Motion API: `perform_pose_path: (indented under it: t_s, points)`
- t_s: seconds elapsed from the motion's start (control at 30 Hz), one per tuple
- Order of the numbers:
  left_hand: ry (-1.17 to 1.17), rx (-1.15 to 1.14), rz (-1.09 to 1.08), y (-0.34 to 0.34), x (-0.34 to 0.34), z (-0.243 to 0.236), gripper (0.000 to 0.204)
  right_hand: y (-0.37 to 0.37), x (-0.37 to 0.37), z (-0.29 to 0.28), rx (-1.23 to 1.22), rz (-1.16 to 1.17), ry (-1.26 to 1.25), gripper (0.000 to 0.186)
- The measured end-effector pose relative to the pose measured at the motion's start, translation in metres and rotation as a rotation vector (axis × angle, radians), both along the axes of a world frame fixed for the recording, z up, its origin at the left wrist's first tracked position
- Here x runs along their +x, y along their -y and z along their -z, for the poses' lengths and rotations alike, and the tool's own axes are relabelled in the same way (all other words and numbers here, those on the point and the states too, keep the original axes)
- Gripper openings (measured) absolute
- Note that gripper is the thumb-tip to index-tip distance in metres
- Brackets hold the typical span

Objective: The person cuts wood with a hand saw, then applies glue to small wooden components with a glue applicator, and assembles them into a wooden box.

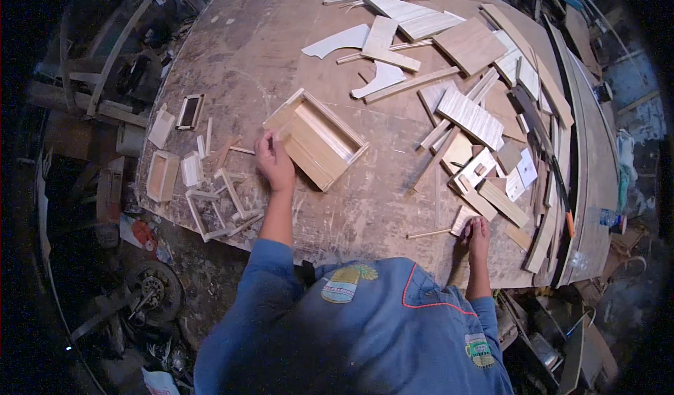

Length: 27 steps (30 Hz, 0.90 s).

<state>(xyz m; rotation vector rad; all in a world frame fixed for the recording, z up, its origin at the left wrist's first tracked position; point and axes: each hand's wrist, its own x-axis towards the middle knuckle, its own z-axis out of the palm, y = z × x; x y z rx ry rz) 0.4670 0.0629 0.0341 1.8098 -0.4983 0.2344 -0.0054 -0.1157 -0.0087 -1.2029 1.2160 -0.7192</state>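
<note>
A shallow wooden box lies aslant on the table in front of me, partly covered by a flat panel, with its inside open along the far right. My left hand is closed at the near left corner of the panel, fingertips on its edge. By the table's near edge on the right, my right hand is closed, its fingers curled beside a small pale wood block. Whatever lies inside those fingers is hidden. A thin stick points left from the block.
Small wooden frames, an open little box and a dark-centred frame lie on the left. Boards and offcuts are heaped at the far right, beside an orange-handled tool. A wheel stands below the table's left edge.
</note>
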Motion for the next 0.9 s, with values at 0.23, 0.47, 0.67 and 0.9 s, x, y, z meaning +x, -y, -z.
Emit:
perform_pose_path:
  t_s: [0.23, 0.47, 0.67, 0.9]
  points:
    - [0.113, 0.115, 0.656, 0.018, -0.131, -0.019, 0.012, -0.008, 0.011, 0.014, -0.209, -0.063, -0.364, 0.036]
    - [-0.272, 0.236, 0.972, 0.033, -0.204, 0.009, 0.016, -0.014, 0.065, -0.049, -0.328, -0.23, -0.397, 0.023]
    - [-0.26, 0.303, 0.917, 0.047, -0.206, 0.015, 0.018, -0.019, 0.078, -0.058, -0.402, -0.363, -0.335, 0.018]
    - [-0.504, 0.279, 0.948, 0.062, -0.216, 0.025, 0.025, -0.019, 0.099, -0.057, -0.799, -0.597, -0.419, 0.035]
